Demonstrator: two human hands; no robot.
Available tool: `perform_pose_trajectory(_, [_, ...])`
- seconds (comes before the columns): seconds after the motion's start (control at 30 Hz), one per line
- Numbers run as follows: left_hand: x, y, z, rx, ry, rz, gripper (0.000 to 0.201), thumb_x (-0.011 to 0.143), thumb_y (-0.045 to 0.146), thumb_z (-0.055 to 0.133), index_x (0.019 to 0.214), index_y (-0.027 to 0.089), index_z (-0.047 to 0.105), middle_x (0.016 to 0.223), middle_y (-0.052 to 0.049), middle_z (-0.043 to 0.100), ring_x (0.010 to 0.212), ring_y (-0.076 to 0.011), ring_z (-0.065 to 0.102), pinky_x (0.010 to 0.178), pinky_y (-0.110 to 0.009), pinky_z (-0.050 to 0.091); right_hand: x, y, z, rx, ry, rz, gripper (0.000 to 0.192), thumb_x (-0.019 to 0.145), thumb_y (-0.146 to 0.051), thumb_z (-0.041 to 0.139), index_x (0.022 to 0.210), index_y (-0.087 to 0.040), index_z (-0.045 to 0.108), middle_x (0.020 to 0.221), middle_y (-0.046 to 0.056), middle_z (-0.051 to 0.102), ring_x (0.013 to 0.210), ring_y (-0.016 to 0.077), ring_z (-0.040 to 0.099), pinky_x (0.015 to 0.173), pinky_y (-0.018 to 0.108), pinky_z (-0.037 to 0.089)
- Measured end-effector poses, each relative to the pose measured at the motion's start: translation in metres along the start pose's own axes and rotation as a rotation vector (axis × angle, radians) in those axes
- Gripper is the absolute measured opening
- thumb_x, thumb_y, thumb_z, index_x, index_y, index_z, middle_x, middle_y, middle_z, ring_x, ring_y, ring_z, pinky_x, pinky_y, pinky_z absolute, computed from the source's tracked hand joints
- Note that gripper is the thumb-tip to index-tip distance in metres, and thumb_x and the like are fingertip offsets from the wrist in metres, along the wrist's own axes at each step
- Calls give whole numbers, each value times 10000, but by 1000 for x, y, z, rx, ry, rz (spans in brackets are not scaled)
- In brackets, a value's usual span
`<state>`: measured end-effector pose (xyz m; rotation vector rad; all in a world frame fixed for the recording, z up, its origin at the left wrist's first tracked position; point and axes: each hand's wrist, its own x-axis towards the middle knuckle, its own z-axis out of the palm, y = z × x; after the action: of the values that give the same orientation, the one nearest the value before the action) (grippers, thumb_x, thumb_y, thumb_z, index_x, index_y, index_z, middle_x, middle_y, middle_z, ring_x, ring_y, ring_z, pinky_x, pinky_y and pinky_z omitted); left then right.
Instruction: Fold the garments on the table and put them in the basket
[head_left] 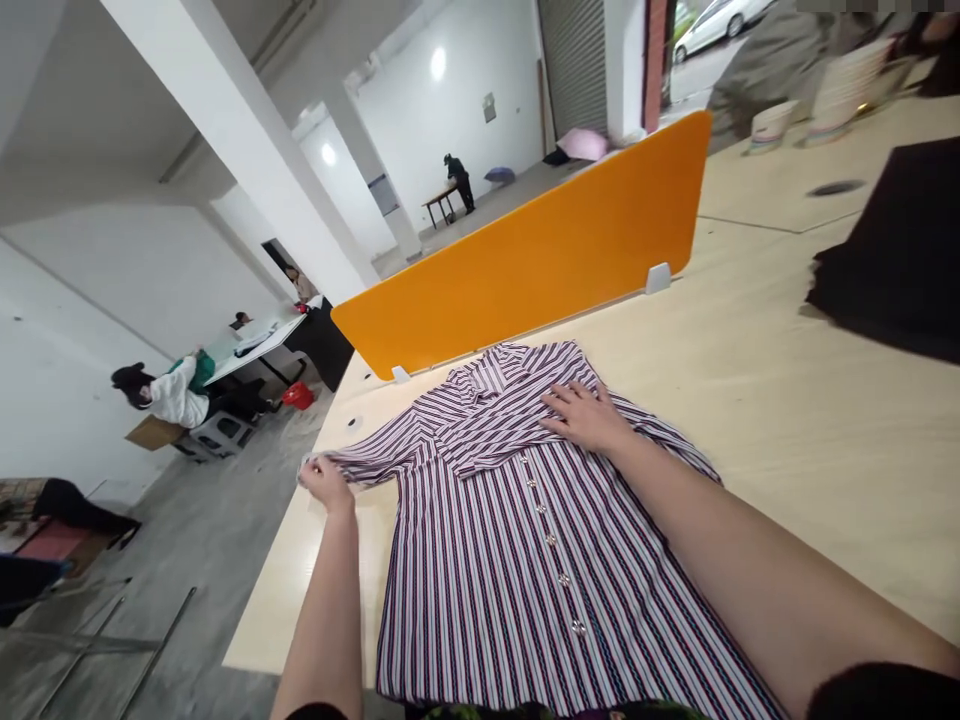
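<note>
Head view: left hand (328, 484), fingers clamped on sleeve (386, 446); right hand (590, 416) flat, fingers apart; hard tugging could skew the shirt (480, 570)!

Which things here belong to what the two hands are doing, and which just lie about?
In use:
striped, buttoned fabric shirt
left hand, gripping one sleeve's end
right hand, flat on the shirt
pale wood-look tabletop underneath

Just about:
black cloth
orange upright divider panel
red plastic tub
</note>
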<state>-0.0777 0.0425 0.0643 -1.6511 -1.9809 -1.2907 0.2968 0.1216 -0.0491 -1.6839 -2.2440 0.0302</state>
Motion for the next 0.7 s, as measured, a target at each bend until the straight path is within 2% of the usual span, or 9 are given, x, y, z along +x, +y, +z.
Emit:
perform_pose_trajectory(0.07, [-5, 12, 12, -35, -39, 74, 275, 895, 354, 553, 1093, 167, 589, 1178, -85, 582, 1033, -206, 580, 882, -408, 499, 0, 1, 2, 4, 12, -4, 523, 898, -519, 364, 1337, -273, 508, 1455, 56, 430, 1337, 339, 322, 1068, 621, 192])
perform_pose_trajectory(0.17, [-21, 25, 31, -108, -170, 302, 168, 895, 344, 539, 906, 186, 592, 1270, -107, 545, 1136, -207, 544, 971, -372, 449, 1, 4, 5, 26, 29, -13, 504, 892, -505, 400, 1316, -264, 527, 1436, 62, 454, 1321, 338, 345, 1060, 621, 203])
perform_pose_trajectory(0.23, [-31, 26, 44, -130, -202, 409, 165, 924, 321, 468, 892, 190, 563, 1287, -126, 535, 1172, -204, 529, 992, -365, 434, 1, 5, 7, 55, 56, -22, 476, 892, -477, 416, 1296, -258, 540, 1415, 67, 477, 1306, 331, 368, 1052, 622, 211])
perform_pose_trajectory(0.33, [-41, 11, 61, -29, -250, 397, 214, 949, 283, 377, 976, 176, 560, 1217, -143, 580, 1190, -209, 520, 997, -387, 432, 3, 7, 8, 115, 124, -29, 413, 908, -402, 401, 1253, -247, 565, 1363, 83, 527, 1263, 304, 421, 1035, 616, 228])
perform_pose_trajectory(0.47, [-52, -19, 76, 229, -567, 397, 345, 938, 307, 398, 1227, 167, 525, 1363, -133, 507, 1302, -238, 417, 1073, -459, 352, 3, 5, 2, 217, 263, -51, 352, 922, -342, 394, 1155, -209, 621, 1208, 101, 633, 1144, 264, 518, 1015, 525, 276])
perform_pose_trajectory(0.53, [-58, -27, 79, 329, -631, 336, 405, 953, 326, 360, 1310, 180, 482, 1410, -114, 471, 1331, -248, 382, 1081, -489, 330, 2, -1, -5, 280, 301, -124, 342, 922, -368, 422, 1118, -191, 639, 1127, 101, 666, 1072, 245, 553, 971, 442, 333])
perform_pose_trajectory(0.6, [-63, -28, 79, 384, -634, 270, 442, 964, 348, 322, 1361, 196, 443, 1448, -97, 429, 1351, -256, 354, 1086, -505, 315, -2, -10, -10, 345, 266, -236, 351, 903, -422, 472, 1100, -191, 648, 1080, 93, 674, 1023, 228, 566, 912, 375, 376])
perform_pose_trajectory(0.7, [-66, -24, 77, 412, -636, 231, 462, 967, 371, 304, 1390, 224, 418, 1474, -74, 396, 1362, -263, 336, 1099, -512, 290, -7, -30, -13, 348, 126, -340, 412, 820, -487, 587, 1120, -211, 644, 1104, 85, 653, 1026, 239, 553, 871, 361, 388])
